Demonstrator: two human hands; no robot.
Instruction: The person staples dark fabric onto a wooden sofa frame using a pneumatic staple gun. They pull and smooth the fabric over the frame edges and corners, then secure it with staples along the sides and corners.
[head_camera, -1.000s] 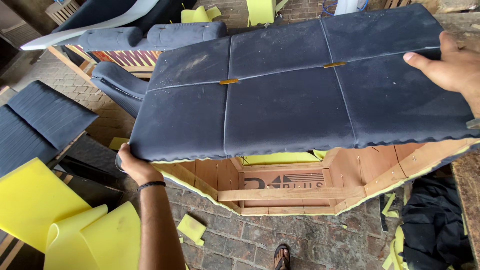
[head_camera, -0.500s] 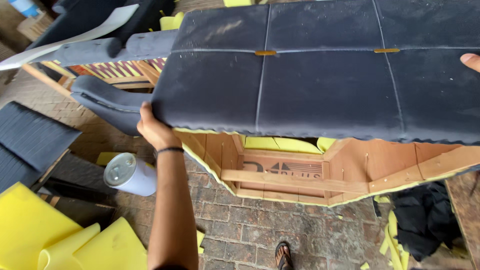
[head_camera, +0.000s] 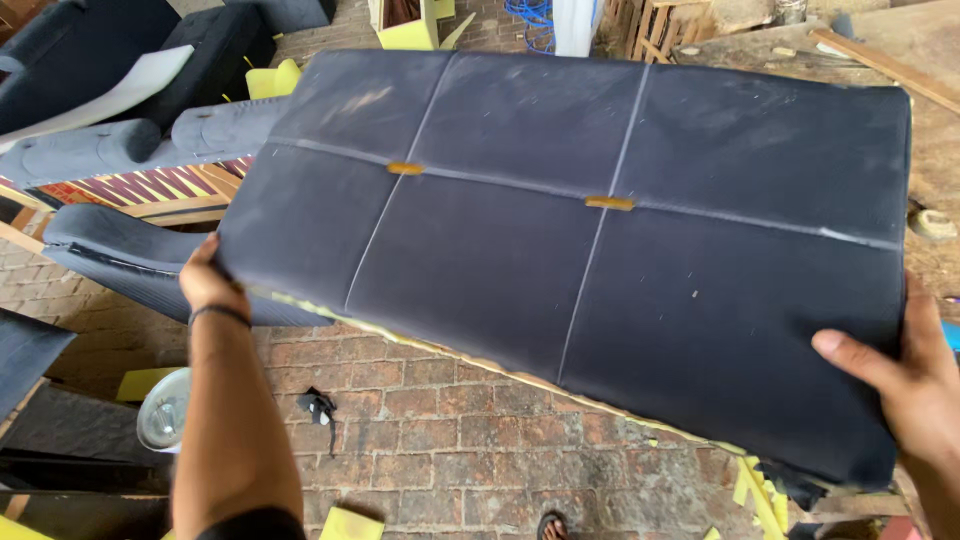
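Both hands hold up a big, flat, dark blue cushion (head_camera: 590, 230) covered in soft cloth, with stitched lines and yellow foam along its lower edge. It hangs tilted in the air above the red brick floor (head_camera: 450, 440). The left hand (head_camera: 207, 282) grips one corner and the right hand (head_camera: 900, 385) the other, fingers closed on the edge, likely because it is so wide.

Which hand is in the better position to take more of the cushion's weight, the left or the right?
Probably the right hand. Its thumb lies on top of the dark cushion panel at the near lower corner, with the palm around the edge. The left hand only grips the far corner edge.
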